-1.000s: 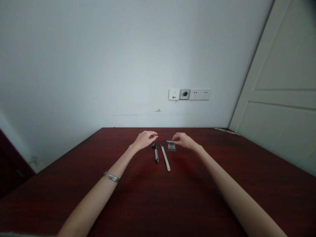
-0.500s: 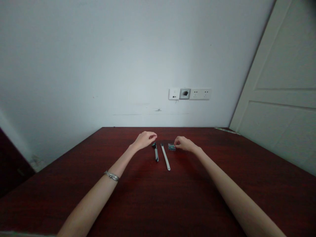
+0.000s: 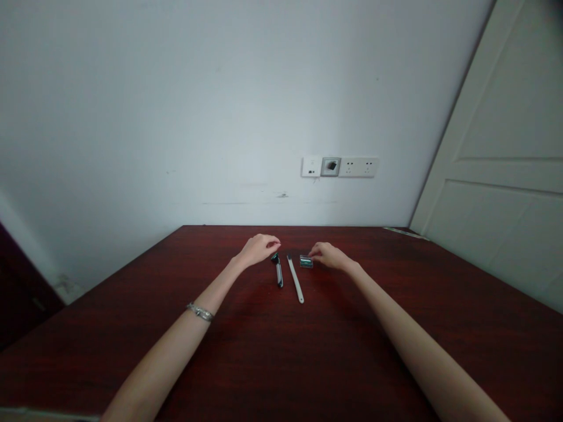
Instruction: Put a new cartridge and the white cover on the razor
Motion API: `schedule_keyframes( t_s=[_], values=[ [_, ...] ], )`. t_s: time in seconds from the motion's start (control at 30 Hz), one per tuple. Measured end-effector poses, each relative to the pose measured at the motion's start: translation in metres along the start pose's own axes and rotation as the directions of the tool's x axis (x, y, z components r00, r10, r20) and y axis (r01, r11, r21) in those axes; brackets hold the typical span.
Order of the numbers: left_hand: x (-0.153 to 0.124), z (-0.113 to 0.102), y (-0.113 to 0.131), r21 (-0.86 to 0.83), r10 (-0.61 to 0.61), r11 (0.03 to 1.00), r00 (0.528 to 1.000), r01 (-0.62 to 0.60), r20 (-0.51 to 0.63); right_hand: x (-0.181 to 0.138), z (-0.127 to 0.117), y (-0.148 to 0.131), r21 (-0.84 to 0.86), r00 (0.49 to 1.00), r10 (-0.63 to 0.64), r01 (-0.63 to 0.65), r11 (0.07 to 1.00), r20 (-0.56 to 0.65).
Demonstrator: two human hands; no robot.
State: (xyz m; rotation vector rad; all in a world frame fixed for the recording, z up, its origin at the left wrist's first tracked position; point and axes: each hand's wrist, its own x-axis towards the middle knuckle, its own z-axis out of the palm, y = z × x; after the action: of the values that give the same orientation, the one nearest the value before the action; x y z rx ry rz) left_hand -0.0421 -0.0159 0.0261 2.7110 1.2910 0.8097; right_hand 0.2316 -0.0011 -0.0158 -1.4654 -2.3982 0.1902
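Note:
My left hand (image 3: 258, 248) hovers with its fingers curled in, just left of the head of a black razor-like handle (image 3: 278, 273) that lies on the dark red table (image 3: 281, 351). What the curled fingers hold, if anything, is hidden. A thin white stick (image 3: 295, 280) lies beside the handle. My right hand (image 3: 329, 256) rests low on the table, fingertips pinched against the right edge of a small clear case (image 3: 306, 261) with teal pieces inside. A silver bracelet (image 3: 200, 312) is on my left wrist.
The table runs back to a white wall with a row of sockets (image 3: 338, 167). A white door (image 3: 505, 193) stands at the right. Dark furniture (image 3: 17, 287) shows at the far left.
My right hand, which held a small teal piece above the case, has come down onto the case and now rests at its edge. The left hand has barely moved.

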Motion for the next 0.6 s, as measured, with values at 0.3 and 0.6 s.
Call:
schedule_keyframes(
  t_s=[0.3, 0.6],
  values=[
    [-0.001, -0.001, -0.001, 0.016, -0.048, 0.999, 0.999, 0.048, 0.021, -0.001, 0.003, -0.001, 0.024, 1.000, 0.022, -0.022, 0.999, -0.014],
    [0.001, 0.003, -0.002, 0.013, -0.069, 0.998, 0.997, 0.069, 0.030, -0.003, 0.013, -0.007, 0.002, 0.995, 0.066, -0.066, 0.998, -0.075]
  ],
)
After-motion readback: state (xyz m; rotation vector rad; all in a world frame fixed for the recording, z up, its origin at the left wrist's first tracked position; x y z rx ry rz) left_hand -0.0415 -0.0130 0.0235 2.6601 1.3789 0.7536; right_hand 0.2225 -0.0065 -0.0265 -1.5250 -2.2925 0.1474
